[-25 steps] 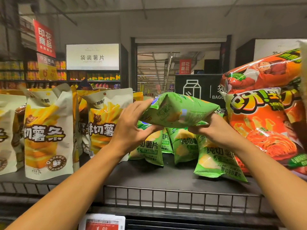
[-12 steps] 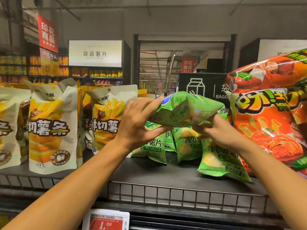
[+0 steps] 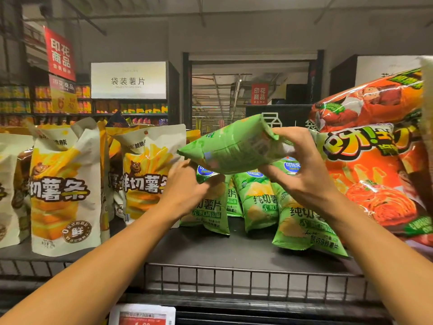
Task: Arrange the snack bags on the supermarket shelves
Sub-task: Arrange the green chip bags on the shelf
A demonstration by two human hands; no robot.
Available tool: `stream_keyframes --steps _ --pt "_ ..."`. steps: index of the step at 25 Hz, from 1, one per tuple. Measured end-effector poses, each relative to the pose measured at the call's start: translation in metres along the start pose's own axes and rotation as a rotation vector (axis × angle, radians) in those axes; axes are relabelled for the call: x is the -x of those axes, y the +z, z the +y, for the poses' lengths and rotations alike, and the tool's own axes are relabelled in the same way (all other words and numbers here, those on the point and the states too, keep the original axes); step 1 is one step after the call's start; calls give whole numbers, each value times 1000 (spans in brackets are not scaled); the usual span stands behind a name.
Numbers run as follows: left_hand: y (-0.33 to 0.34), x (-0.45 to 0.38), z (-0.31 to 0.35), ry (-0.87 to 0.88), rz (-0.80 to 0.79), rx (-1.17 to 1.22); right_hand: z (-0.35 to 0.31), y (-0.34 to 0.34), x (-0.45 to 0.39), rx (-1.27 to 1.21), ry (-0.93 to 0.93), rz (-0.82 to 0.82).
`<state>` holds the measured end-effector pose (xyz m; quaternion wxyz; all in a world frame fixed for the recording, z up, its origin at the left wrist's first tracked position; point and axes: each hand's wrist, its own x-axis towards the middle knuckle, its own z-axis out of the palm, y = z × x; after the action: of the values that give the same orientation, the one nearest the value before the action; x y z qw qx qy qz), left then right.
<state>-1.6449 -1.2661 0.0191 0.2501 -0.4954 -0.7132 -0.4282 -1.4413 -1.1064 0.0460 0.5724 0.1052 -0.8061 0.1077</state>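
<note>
head view: only camera, looks forward and down over both forearms at the shelf.
held bag: green bag (image 3: 234, 146) is up in the air above the row of green bags (image 3: 255, 202), not touching the shelf deck (image 3: 210, 249).
long axis: runs roughly left-right, tilted, left end lower, right end higher. Lying flat-ish, not upright like the stocked ones.
right hand (image 3: 302, 170): clamped on the bag's right end, fingers over the crimped top edge, thumb underneath. Firm grip, carries the weight.
left hand (image 3: 187, 186): sits at the bag's lower left corner, fingers curled under it. Looks like a light pinch or support; exact contact is hidden behind the bag.
nearer hand: both on the bag, one per end, so the right end controls rotation.
target gap: row stands directly below and slightly behind the held bag, between the white-yellow bags (image 3: 145, 174) on the left and the orange bags (image 3: 375, 165) on the right.
next move (judgement): swing the bag upright, then lower it into the front of the green row.
risk (judgement): front green bags lean forward, a hard drop could tip them toward the wire rail (image 3: 234, 280).
progress (judgement): mid-placement, bag not yet set down.
</note>
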Motion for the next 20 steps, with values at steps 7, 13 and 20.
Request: stream_keyframes --steps 7,13,20 --pt "10 -2 -6 -32 -1 -68 -9 6 3 442 -302 -10" --pt "6 -3 -2 -28 15 116 -8 3 1 436 -332 -10" --pt "-5 3 8 -7 10 441 2 2 1 582 -215 20"
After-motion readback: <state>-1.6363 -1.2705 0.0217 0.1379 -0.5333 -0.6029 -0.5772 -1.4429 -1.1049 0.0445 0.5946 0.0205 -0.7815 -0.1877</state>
